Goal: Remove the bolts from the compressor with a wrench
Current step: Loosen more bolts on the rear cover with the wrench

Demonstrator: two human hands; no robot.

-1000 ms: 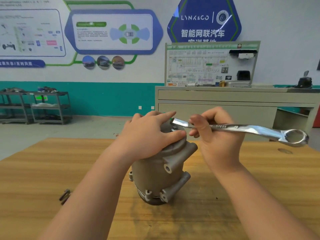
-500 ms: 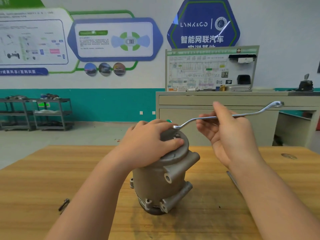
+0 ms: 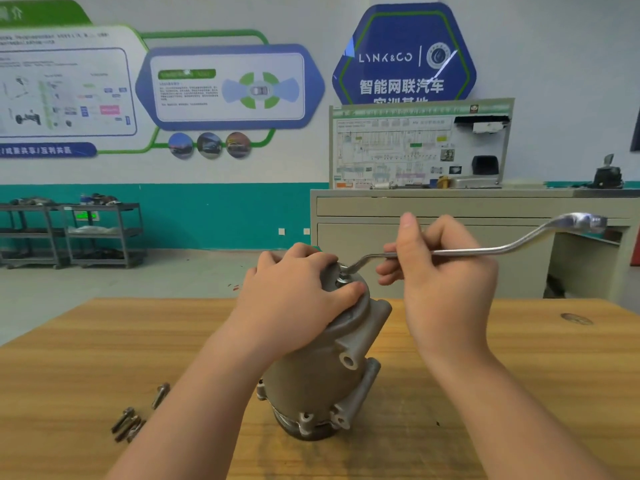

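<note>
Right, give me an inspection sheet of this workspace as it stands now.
Surface: wooden table, dark knot mark at far right.
Job's things: compressor upright at centre; wrench with its ring end on a bolt on top.
Clutter: loose bolts lying on the table to the left.
Grips: left hand presses on the compressor top; right hand holds the wrench shaft.
Cables: nothing seen.
Surroundings: grey cabinet with a display board, shelf carts, wall posters.
</note>
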